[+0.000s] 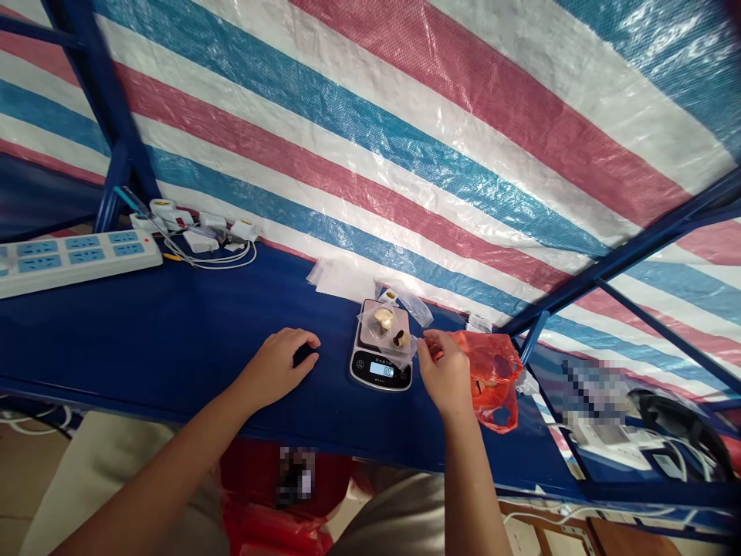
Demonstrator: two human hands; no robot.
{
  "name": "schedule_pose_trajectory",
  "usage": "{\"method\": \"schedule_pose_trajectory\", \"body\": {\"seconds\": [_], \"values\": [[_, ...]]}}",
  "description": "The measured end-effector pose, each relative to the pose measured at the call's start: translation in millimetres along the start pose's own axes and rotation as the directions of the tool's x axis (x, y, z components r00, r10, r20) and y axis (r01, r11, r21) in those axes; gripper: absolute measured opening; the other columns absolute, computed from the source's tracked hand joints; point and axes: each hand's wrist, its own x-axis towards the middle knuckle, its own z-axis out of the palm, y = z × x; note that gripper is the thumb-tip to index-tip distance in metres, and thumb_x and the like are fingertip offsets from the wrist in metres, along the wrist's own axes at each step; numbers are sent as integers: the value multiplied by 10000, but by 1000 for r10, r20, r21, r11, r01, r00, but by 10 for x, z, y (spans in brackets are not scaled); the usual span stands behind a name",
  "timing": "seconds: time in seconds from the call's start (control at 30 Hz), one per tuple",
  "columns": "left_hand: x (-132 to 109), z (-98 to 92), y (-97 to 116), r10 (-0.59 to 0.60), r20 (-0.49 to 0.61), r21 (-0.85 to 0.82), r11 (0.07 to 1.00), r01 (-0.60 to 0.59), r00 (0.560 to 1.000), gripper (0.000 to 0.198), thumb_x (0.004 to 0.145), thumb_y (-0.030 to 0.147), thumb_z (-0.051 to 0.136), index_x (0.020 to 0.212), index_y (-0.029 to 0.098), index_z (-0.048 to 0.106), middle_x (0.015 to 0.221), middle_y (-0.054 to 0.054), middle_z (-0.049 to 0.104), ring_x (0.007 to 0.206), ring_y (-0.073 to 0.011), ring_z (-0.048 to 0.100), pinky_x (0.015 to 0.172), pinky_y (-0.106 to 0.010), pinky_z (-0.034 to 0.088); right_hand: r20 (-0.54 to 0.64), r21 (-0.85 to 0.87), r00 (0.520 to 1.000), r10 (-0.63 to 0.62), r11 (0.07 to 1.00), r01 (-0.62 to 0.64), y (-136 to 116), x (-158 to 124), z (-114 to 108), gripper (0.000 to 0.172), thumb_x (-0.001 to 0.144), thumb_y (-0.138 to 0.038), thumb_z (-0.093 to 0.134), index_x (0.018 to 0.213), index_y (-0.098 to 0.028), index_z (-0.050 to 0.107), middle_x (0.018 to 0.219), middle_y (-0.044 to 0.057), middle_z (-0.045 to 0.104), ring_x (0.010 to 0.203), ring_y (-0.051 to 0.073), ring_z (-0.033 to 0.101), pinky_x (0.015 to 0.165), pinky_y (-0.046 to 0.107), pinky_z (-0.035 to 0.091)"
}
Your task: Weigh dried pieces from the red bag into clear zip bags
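Observation:
A small digital kitchen scale [358, 361] sits on the blue table between my hands, its lit display seeming to read 8.8. On its plate lies a clear plastic bag [399, 357] with a pale piece [383, 317] and a dark brown, curled piece [400, 338]; I cannot tell what kind they are. My left hand [281, 369] rests on the table left of the scale, open, with fingers curved and nothing in it. Just right of the scale is my right hand [447, 372], thumb and fingers slightly apart near the bag's edge. Whether it touches the bag is unclear.
A red plastic bag [496, 371] with something brown inside lies beside my right hand. Behind the scale are white sheets [344, 279] and a small white roll [388, 296]. A power strip [81, 259] and white chargers with cables [202, 235] stand left. Striped sheeting [347, 154] hangs behind.

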Motion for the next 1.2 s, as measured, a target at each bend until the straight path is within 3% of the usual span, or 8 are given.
{"method": "schedule_pose_trajectory", "body": {"seconds": [0.23, 0.47, 0.87, 0.93, 1.03, 1.13, 1.2], "values": [[4, -7, 8, -22, 22, 5, 1000, 22, 1000, 346, 922, 523, 490, 1068, 280, 688, 1197, -60, 704, 1097, -288, 621, 821, -390, 540, 111, -104, 993, -42, 993, 53, -13, 127, 202, 315, 934, -411, 589, 1135, -181, 669, 1073, 131, 741, 1053, 303, 673, 931, 417, 502], [8, -27, 36, 16, 16, 8, 1000, -16, 1000, 328, 930, 500, 491, 1052, 267, 687, 1160, -60, 716, 1125, -285, 617, 906, -407, 524, 121, -264, 992, -26, 963, 58, -36, 179, 390, 293, 905, -366, 657, 1126, -174, 672, 1000, 128, 745, 991, 299, 685, 891, 386, 490], [19, -13, 22, -48, 51, 16, 999, 47, 998, 352, 936, 509, 483, 1098, 262, 675, 1222, -72, 682, 1131, -294, 603, 787, -368, 538, 80, -12, 994, -76, 997, 78, 96, 148, 395, 210, 837, -265, 685, 1029, -179, 693, 1015, 107, 729, 907, 250, 683, 848, 370, 520], [9, -13, 16, -50, 35, 11, 999, 49, 998, 364, 940, 515, 484, 1117, 257, 671, 1224, -77, 680, 1126, -295, 611, 774, -365, 543, -13, 82, 1000, -24, 996, 25, 141, 151, 349, 229, 834, -309, 705, 1024, -182, 698, 1016, 101, 728, 858, 232, 680, 839, 380, 530], [-17, -23, 84, 21, -57, 14, 1000, -20, 998, 365, 963, 493, 476, 1147, 234, 656, 1211, -90, 679, 1136, -281, 618, 870, -386, 544, -148, 358, 973, 178, 927, -115, 232, 97, 254, 339, 816, -427, 752, 1032, -175, 687, 960, 88, 735, 823, 217, 685, 806, 383, 549], [23, -8, 350, 238, -62, 86, 969, -232, 969, 345, 974, 430, 499, 1223, 228, 627, 1293, -96, 646, 1240, -268, 577, 1033, -410, 485, -251, 703, 881, 401, 701, -118, 273, -110, 203, 388, 798, -471, 785, 1022, -182, 652, 934, 57, 726, 851, 194, 690, 783, 346, 555], [156, 50, 620, 432, 69, 141, 888, -437, 899, 412, 954, 390, 549, 1340, 249, 577, 1418, -93, 584, 1351, -271, 505, 1117, -424, 422, -297, 813, 795, 529, 577, -80, 259, -318, 215, 374, 798, -450, 803, 1011, -188, 641, 943, 36, 708, 834, 161, 673, 762, 307, 543]]}}
